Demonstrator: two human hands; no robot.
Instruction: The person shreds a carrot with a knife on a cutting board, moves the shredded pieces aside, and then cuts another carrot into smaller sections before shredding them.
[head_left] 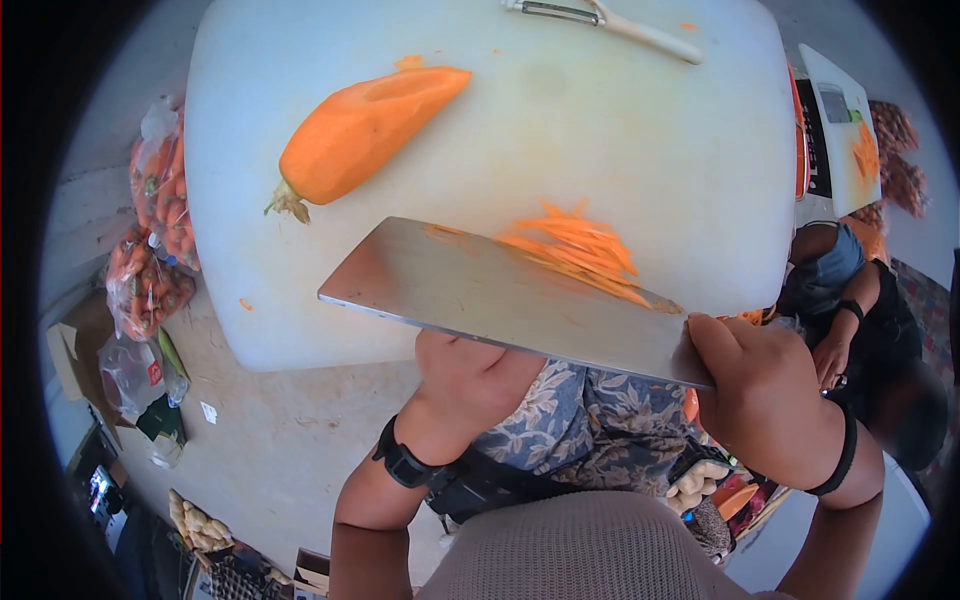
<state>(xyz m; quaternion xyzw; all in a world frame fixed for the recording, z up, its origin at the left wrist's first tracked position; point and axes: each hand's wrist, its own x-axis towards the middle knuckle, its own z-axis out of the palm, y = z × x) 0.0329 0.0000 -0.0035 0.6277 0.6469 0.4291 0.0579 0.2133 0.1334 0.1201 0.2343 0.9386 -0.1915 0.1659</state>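
My right hand [762, 390] is wrapped around the handle of a broad cleaver [500, 290]. Its wide blade slants up to the left over the near part of a white cutting board [650, 130]. A small pile of carrot strips [580, 245] lies along the far edge of the blade. Partly behind the blade's near edge is my left hand [475, 380], its fingers mostly hidden. Farther up the board, a peeled carrot [370, 135] rests with its stem end to the left, a slice taken off its upper side.
A white-handled peeler [620, 28] lies at the board's far edge. Bags of carrots [165, 215] are on the left, above an open cardboard box [85, 345]. To the right, another person's hand [832, 355] is close by, with a second board [845, 135] beyond.
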